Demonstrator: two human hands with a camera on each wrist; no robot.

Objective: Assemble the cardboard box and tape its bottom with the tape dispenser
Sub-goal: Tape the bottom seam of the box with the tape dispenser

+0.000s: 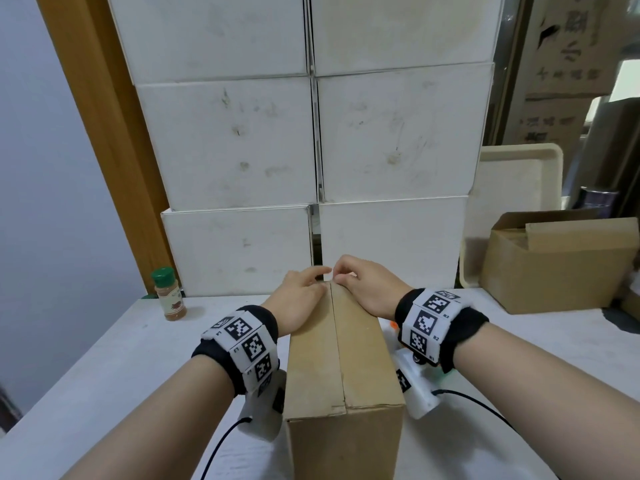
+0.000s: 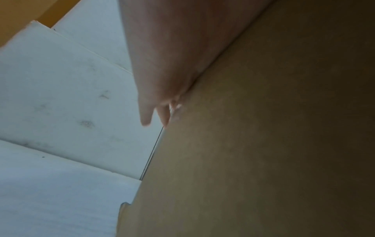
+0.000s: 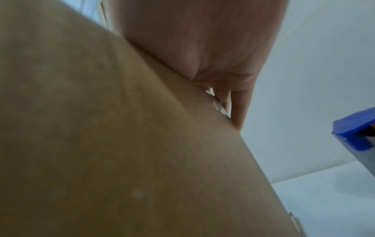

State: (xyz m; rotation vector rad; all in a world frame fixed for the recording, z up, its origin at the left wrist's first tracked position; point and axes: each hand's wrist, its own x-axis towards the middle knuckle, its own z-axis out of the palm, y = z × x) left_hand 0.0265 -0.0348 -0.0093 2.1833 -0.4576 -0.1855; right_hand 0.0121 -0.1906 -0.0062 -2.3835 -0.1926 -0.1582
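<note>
A brown cardboard box [image 1: 343,358] stands on the white table [image 1: 104,358] with its two flaps folded shut on top, the seam running away from me. My left hand [image 1: 304,289] lies on the left flap at the far end, fingers stretched toward the seam. My right hand [image 1: 363,282] rests on the right flap, fingers bent down over the far edge. In the wrist views the fingers [image 2: 146,118] of each hand reach past the box [image 2: 263,144] edge. A blue tape dispenser [image 3: 355,131] lies right of the box [image 3: 121,144], mostly hidden in the head view.
A wall of stacked white boxes [image 1: 242,143] stands right behind the box. A spice bottle [image 1: 168,294] with a green cap is at the left rear. An open cardboard box [image 1: 554,268] and a cream tray [image 1: 512,188] are at the right rear.
</note>
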